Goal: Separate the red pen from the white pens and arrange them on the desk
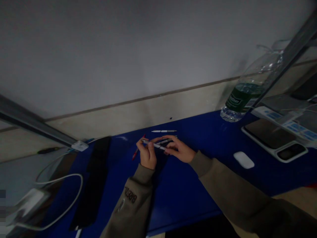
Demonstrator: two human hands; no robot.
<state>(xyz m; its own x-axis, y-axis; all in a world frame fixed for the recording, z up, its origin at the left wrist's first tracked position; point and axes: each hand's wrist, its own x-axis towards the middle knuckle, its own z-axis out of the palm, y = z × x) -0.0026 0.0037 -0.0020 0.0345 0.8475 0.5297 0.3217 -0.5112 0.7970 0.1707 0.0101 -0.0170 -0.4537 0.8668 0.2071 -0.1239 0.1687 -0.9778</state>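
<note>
Above the blue table, a white pen (pixel 157 145) lies slantwise between my two hands. My left hand (pixel 148 154) is closed around its left end, thumb on top. The fingertips of my right hand (pixel 180 149) pinch its right end. Behind my fingers, another pale pen (pixel 164 141) shows in part; I cannot tell whether it touches my hand. Farther back, a white and grey pen (pixel 164 131) rests flat on the table. A red pen (pixel 135 154) lies beside my left hand, partly hidden by it.
A large clear bottle with a green label (pixel 241 96) stands back right. A white mouse (pixel 244 160) and a white-framed device with a dark top (pixel 273 137) lie on the right of the blue table (pixel 183 195). At left are a black strip (pixel 92 188) and a white cable (pixel 80 188).
</note>
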